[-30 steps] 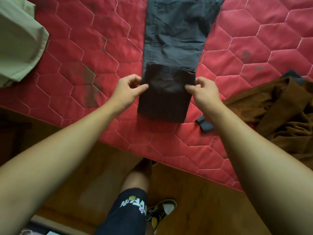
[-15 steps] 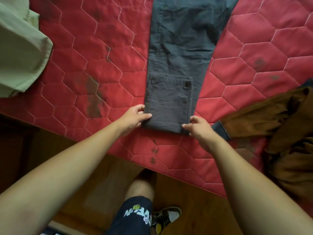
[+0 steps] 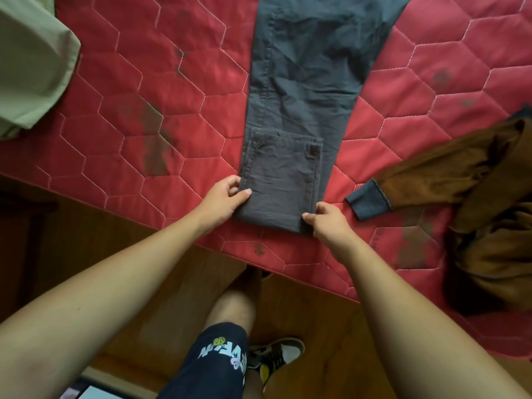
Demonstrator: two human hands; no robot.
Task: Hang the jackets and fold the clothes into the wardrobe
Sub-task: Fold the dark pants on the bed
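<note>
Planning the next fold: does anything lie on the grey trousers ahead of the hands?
Nothing visible. The left hand and right hand grip the grey trousers at the fold; the brown jacket's cuff lies apart, to the right.
</note>
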